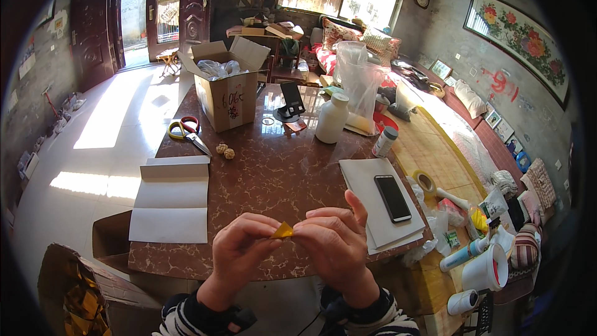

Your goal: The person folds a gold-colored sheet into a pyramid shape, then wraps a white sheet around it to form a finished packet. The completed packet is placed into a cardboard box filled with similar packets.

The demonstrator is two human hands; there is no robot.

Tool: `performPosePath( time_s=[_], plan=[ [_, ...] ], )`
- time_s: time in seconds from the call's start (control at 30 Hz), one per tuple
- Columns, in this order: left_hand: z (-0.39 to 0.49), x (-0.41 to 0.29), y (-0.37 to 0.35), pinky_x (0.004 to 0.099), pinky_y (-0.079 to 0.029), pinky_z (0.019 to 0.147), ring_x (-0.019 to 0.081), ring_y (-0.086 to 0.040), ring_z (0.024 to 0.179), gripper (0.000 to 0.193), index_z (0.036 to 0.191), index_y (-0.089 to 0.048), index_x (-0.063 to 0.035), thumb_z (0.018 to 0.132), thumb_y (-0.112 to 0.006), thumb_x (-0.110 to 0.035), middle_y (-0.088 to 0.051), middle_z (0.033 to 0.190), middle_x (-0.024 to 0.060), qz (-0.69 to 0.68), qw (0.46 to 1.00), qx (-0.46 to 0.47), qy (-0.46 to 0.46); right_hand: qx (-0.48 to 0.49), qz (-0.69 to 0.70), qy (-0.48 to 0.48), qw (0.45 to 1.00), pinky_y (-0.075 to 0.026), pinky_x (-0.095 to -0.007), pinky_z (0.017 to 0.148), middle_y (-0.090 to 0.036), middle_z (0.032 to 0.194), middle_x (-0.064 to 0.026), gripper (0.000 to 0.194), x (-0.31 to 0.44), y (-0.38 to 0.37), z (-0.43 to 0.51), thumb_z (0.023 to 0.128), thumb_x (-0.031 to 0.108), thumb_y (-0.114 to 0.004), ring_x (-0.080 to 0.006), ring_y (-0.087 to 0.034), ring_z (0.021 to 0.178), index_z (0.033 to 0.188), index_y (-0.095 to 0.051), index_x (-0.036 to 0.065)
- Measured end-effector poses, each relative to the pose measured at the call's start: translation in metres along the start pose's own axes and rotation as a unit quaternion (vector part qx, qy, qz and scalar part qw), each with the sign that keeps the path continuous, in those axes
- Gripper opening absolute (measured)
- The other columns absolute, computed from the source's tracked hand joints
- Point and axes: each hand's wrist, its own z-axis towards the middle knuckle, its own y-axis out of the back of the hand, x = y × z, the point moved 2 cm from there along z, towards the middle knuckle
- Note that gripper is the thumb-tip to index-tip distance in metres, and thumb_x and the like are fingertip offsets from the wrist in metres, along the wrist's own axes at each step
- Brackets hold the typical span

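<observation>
A small folded piece of gold paper (282, 231) is pinched between both hands above the front edge of the brown marble-patterned table (261, 182). My left hand (242, 245) grips its left corner between thumb and fingertips. On the other side, my right hand (333, 238) holds the right corner, its little finger raised. To the left lies a creased sheet of white paper (170, 214). A stack of white sheets (368, 182) rests at the right, with a black smartphone (392, 198) on top. The far side of the folded piece is hidden from me.
A cardboard box (228, 100) of plastic bags, scissors (189, 133), two walnuts (225, 151), a phone stand (290, 105) and a white bottle (332, 119) stand farther back. At lower left, a cardboard carton (126, 294) holds gold folded pieces. A cluttered wooden bench (429, 144) borders the right.
</observation>
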Motion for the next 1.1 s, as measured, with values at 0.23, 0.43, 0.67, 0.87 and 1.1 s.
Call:
performPosePath(
  time_s=[0.23, 0.43, 0.67, 0.87, 1.1],
  plan=[
    [0.003, -0.007, -0.004, 0.0313, -0.06, 0.084, 0.0208, -0.071, 0.1, 0.021, 0.102, -0.07, 0.0018, 0.085, -0.08, 0.008, -0.071, 0.108, 0.0151, 0.055, 0.998, -0.006, -0.038, 0.025, -0.011, 0.004, 1.0, -0.027, -0.051, 0.124, -0.072, 0.095, 0.0028, 0.02, 0.002, 0.004, 0.001, 0.085, 0.014, -0.082, -0.0178, -0.07, 0.098, 0.103, -0.074, 0.016],
    [0.002, -0.011, -0.006, 0.0321, -0.06, 0.082, 0.0212, -0.072, 0.099, 0.026, 0.106, -0.074, -0.0021, 0.083, -0.083, 0.004, -0.07, 0.107, 0.0133, 0.131, 0.989, 0.003, -0.07, 0.037, -0.031, 0.002, 0.999, -0.029, -0.0495, 0.123, -0.072, 0.094, 0.002, 0.014, 0.004, 0.003, 0.001, 0.086, 0.013, -0.079, -0.0187, -0.07, 0.096, 0.1, -0.075, 0.015],
    [0.007, -0.019, -0.008, 0.0323, -0.059, 0.078, 0.0229, -0.073, 0.092, 0.02, 0.097, -0.071, -0.0048, 0.082, -0.084, 0.002, -0.073, 0.099, 0.0128, 0.251, 0.957, 0.03, -0.141, 0.053, -0.019, -0.009, 0.998, -0.03, -0.0484, 0.123, -0.071, 0.089, 0.0009, 0.01, 0.006, 0.003, 0.003, 0.087, 0.01, -0.079, -0.0211, -0.071, 0.094, 0.094, -0.075, 0.013],
    [0.009, -0.021, -0.006, 0.0331, -0.06, 0.075, 0.0238, -0.075, 0.086, 0.017, 0.092, -0.069, -0.0037, 0.084, -0.083, 0.002, -0.077, 0.096, 0.0142, 0.245, 0.963, 0.044, -0.108, 0.061, 0.0, -0.012, 0.998, -0.029, -0.0485, 0.123, -0.071, 0.089, 0.0006, 0.011, 0.005, 0.004, 0.003, 0.086, 0.008, -0.078, -0.0214, -0.071, 0.095, 0.095, -0.074, 0.012],
    [0.014, -0.023, -0.007, 0.033, -0.06, 0.073, 0.025, -0.076, 0.085, 0.017, 0.094, -0.074, -0.0032, 0.082, -0.083, 0.003, -0.079, 0.096, 0.014, 0.312, 0.936, 0.066, -0.146, 0.076, -0.034, -0.012, 0.996, -0.029, -0.0486, 0.123, -0.071, 0.09, 0.0005, 0.014, 0.005, 0.003, 0.003, 0.085, 0.007, -0.078, -0.0216, -0.069, 0.098, 0.097, -0.073, 0.012]
  ],
)
